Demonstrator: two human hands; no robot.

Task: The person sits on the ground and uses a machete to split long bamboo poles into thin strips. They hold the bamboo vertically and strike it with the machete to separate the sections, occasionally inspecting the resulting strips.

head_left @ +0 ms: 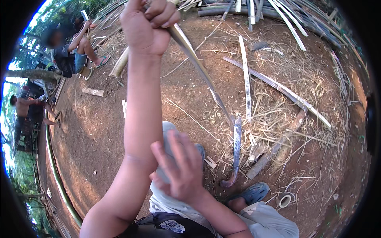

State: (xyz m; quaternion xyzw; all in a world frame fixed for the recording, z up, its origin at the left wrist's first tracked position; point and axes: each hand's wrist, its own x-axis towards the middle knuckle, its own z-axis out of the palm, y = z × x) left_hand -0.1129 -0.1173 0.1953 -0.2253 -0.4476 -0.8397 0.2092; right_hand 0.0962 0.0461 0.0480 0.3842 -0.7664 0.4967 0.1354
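Note:
My left hand (pixel 147 23) is raised at the top of the view, its fingers wrapped round one end of a long bamboo strip (pixel 200 69). From there the strip slants down to the right, and its lower end comes close to the tip of a machete (pixel 237 144). The machete lies on the soil with a dark, mottled blade and a curved handle toward my feet. My right hand (pixel 180 166) hovers over my knee beside my left forearm. Its fingers are spread, slightly blurred, with nothing in them.
Split bamboo strips (pixel 246 75) and curled shavings (pixel 274 119) litter the ground at right. Bamboo poles (pixel 238 14) are piled at the far edge. A pale ring (pixel 285 200) lies by my sandal (pixel 254 193). One person (pixel 65 53) sits at far left; another (pixel 29 109) is nearer.

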